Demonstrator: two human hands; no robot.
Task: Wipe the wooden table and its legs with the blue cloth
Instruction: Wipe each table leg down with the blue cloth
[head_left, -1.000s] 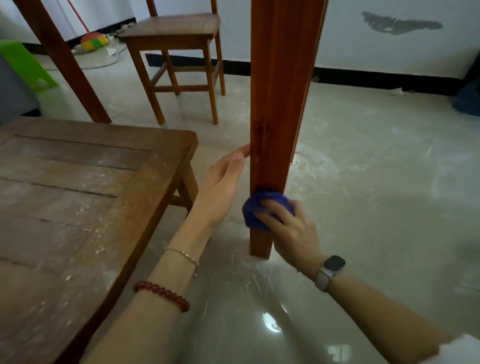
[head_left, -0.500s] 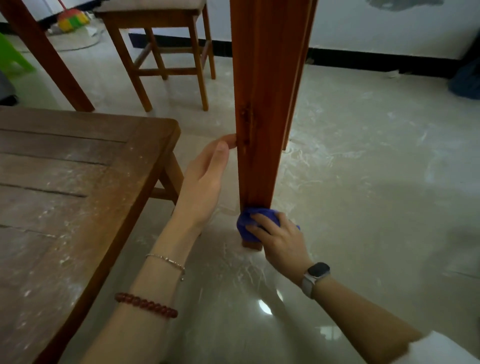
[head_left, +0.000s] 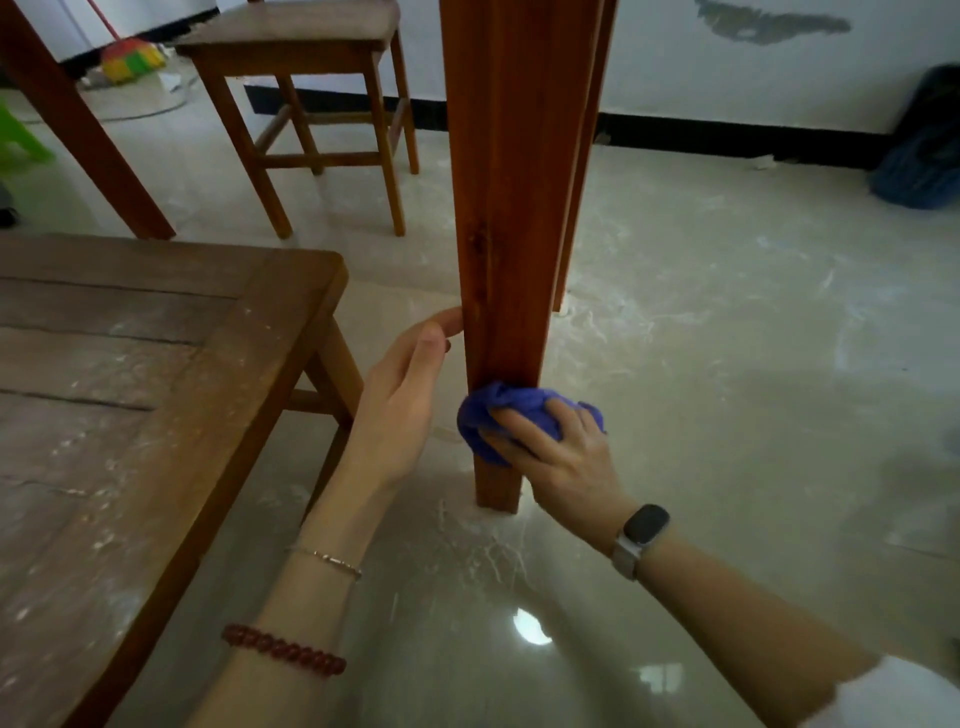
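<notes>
A reddish wooden table leg (head_left: 511, 208) stands upright in the middle of the head view, its foot on the floor. My right hand (head_left: 561, 457) grips a bunched blue cloth (head_left: 511, 410) and presses it against the leg's lower part, a little above the foot. My left hand (head_left: 405, 395) is held out with straight fingers, its fingertips touching the leg's left face higher up. A second leg of the same table shows just behind the first.
A low, dusty wooden table (head_left: 156, 395) fills the left. A wooden chair (head_left: 306, 98) stands behind, and another slanted leg (head_left: 83, 130) at far left. The glossy floor (head_left: 727, 389) is streaked with white dust. A dark blue bundle (head_left: 919, 156) lies by the right wall.
My right hand slid the blue cloth down the leg to near the foot, then slightly back up. My left hand kept touching the leg's left face.
</notes>
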